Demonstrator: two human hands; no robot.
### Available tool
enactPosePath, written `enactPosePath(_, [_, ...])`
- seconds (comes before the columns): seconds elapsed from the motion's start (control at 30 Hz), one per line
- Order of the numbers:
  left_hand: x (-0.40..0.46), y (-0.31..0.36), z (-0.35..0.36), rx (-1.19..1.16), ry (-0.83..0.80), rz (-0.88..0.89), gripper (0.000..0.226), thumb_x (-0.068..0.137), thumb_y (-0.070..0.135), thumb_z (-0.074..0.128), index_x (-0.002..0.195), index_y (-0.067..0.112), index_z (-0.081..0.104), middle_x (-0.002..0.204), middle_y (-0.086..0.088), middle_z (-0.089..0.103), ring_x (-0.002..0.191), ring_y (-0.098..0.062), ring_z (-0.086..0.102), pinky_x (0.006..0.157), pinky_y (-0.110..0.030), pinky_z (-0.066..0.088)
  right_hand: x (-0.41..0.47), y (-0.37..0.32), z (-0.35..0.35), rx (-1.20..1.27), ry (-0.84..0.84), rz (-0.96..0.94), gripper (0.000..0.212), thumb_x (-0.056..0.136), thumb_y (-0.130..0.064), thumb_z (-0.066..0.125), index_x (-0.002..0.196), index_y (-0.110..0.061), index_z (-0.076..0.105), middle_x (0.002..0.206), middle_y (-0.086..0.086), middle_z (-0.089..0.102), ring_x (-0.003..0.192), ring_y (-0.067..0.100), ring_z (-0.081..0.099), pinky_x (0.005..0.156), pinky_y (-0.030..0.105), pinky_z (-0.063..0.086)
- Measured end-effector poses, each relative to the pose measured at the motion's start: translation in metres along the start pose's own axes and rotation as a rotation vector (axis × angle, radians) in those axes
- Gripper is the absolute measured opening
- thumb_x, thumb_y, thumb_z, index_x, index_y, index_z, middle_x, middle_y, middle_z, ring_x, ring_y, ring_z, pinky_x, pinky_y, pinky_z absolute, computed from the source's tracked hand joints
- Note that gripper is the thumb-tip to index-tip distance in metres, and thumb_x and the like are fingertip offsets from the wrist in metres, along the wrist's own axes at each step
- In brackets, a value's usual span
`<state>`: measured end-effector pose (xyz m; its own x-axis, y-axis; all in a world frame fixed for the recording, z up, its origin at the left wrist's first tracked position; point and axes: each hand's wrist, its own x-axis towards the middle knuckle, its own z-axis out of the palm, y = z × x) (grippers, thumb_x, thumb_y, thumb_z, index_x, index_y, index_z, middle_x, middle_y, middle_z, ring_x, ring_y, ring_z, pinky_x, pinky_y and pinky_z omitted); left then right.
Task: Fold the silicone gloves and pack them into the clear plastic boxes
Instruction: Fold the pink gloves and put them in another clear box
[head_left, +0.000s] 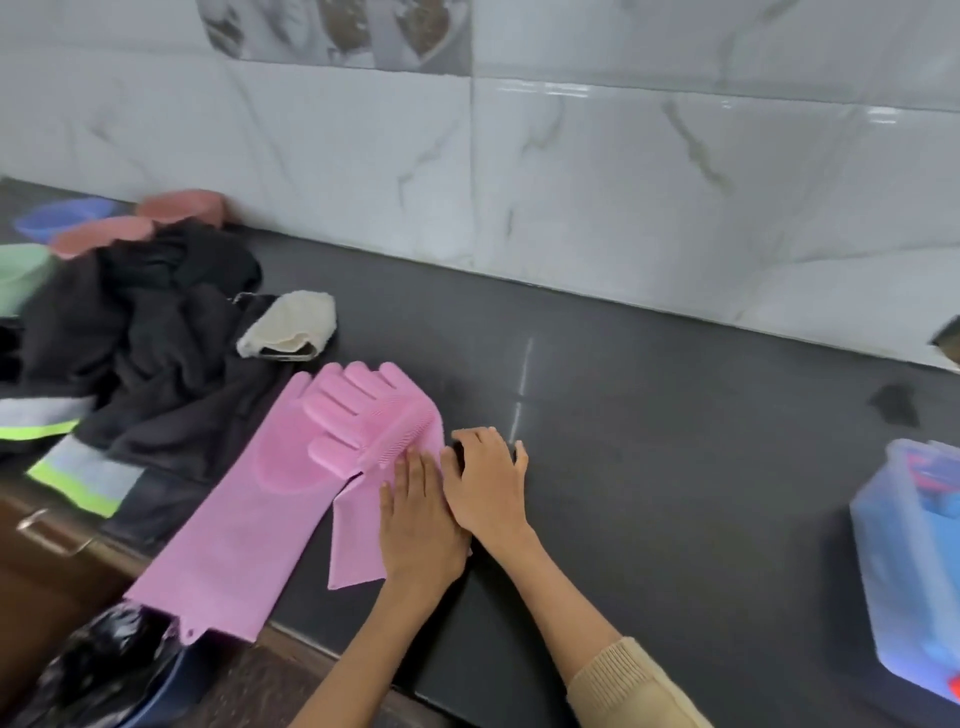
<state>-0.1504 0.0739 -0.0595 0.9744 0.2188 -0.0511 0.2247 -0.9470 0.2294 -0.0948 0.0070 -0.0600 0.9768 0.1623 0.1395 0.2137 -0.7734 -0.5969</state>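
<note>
1. Head view, task items. Two pink silicone gloves lie on the dark surface (675, 467), left of frame centre. The first pink glove (244, 499) lies flat and unfolded, fingers toward 12 o'clock, its cuff overhanging the front edge of the surface at 7 o'clock. The second pink glove (384, 447) sits at 3 o'clock of the first, touching it. Its upper part is folded over so the bristled side faces up; its cuff points toward 6 o'clock.

2. Head view, left hand (421, 525). Fingers straight and spread slightly, palm flat, pressing down on the second glove. The grip is a flat press, pinching nothing.

3. Head view, right hand (485, 483). Positioned at 2 o'clock of the left hand, touching it. Fingers lightly bent at the right edge of the folded glove; whether the fingertips catch the glove edge or rest on the surface cannot be told. A beige sleeve (623, 686) covers the forearm.

4. Head view, container. A clear plastic box (893, 561) stands at 3 o'clock, at the frame edge and well apart from the gloves (blue items show through its wall).

5. Head view, surroundings. Dark clothing (145, 332) is heaped at 10 o'clock, with a cream cloth (296, 322) at its right edge. Pink, blue and green bowls (93, 234) stand behind the heap. A marble-pattern tiled wall (623, 182) backs the surface. A black bag (104, 670) sits at 7 o'clock.
</note>
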Motion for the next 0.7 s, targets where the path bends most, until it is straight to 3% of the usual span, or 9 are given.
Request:
enactPosePath(0.07, [-0.005,-0.002,0.001,-0.031,0.005,0.011,0.078,0.094,0.037,0.037,0.149,0.009,-0.012,0.158,-0.011,-0.011,0.146,-0.025,-0.011,0.117,-0.039,-0.004,0.008,-0.004,0.007,0.092,-0.024,-0.053,0.039,0.093,-0.031,0.046,0.129,-0.020,0.048,0.130,-0.002,0.052,0.127,0.016,0.040,0.114,0.038,0.015])
enactPosePath(0.17, [-0.009,-0.004,0.003,-0.064,0.039,0.008,0.069,0.098,0.037,0.026,0.149,0.010,-0.012,0.159,-0.008,-0.012,0.146,-0.022,-0.012,0.118,-0.038,-0.005,0.021,-0.010,0.014,0.208,-0.053,-0.094,0.046,0.086,-0.027,0.054,0.131,-0.020,0.045,0.127,0.000,0.051,0.120,0.017,0.044,0.108,0.032,0.023])
enactPosePath(0.3, [-0.014,-0.003,0.006,-0.079,0.043,0.009,0.070,0.098,0.045,0.019,0.148,0.010,-0.013,0.158,-0.008,-0.013,0.146,-0.020,-0.012,0.117,-0.035,-0.009,0.043,-0.012,0.020,0.226,-0.063,-0.112,0.044,0.086,-0.025,0.059,0.129,-0.018,0.051,0.125,0.003,0.050,0.117,0.019,0.049,0.106,0.032,0.026])
enactPosePath(0.43, [-0.020,0.002,0.004,-0.048,-0.003,-0.005,0.067,0.099,0.043,0.017,0.148,0.007,-0.009,0.158,-0.011,-0.010,0.146,-0.023,-0.010,0.117,-0.036,-0.006,0.056,-0.012,0.027,0.135,0.010,-0.036,0.045,0.089,-0.039,0.050,0.127,-0.015,0.055,0.127,0.002,0.053,0.122,0.020,0.043,0.107,0.036,0.022])
enactPosePath(0.57, [-0.024,0.019,0.003,-0.034,-0.085,-0.052,0.059,0.101,0.025,0.020,0.147,0.000,-0.008,0.158,-0.017,-0.008,0.146,-0.027,-0.006,0.119,-0.036,0.001,0.071,-0.019,0.026,0.224,-0.008,0.203,0.038,0.090,-0.047,0.041,0.096,-0.023,0.069,0.122,0.000,0.053,0.120,0.023,0.037,0.103,0.039,0.019])
enactPosePath(0.7, [-0.029,0.032,0.003,-0.007,-0.115,-0.058,0.062,0.101,0.013,0.030,0.145,-0.005,-0.010,0.156,-0.023,-0.009,0.146,-0.033,-0.004,0.119,-0.038,0.007,0.081,-0.019,0.025,0.074,-0.069,0.207,0.029,0.085,-0.050,0.055,0.084,-0.027,0.072,0.125,-0.003,0.051,0.118,0.023,0.040,0.102,0.036,0.022])
